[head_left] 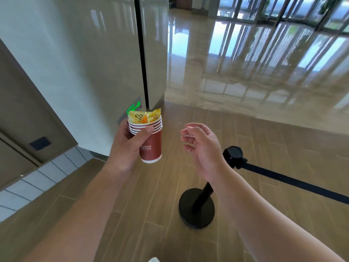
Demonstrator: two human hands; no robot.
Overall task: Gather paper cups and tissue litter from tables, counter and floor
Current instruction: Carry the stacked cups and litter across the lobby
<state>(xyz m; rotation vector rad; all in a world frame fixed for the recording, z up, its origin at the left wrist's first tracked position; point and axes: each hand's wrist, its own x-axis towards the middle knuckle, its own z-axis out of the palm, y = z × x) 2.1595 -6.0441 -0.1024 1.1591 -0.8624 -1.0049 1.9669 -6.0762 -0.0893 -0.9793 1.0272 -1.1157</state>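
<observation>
My left hand (130,142) grips a stack of several nested red paper cups (153,146) with white rims, held upright at chest height. Crumpled yellow and orange wrapper litter (144,116) sticks out of the top cup. To the right of the cups, a short gap away, my right hand (200,144) hangs in the air with fingers loosely curled and apart, holding nothing.
A black stanchion post (232,154) with a round base (196,208) and a black belt (294,182) running right stands just below my right wrist. A beige pillar (94,63) with a green exit sign (134,108) is ahead on the left. Wooden floor lies below, glossy tile beyond.
</observation>
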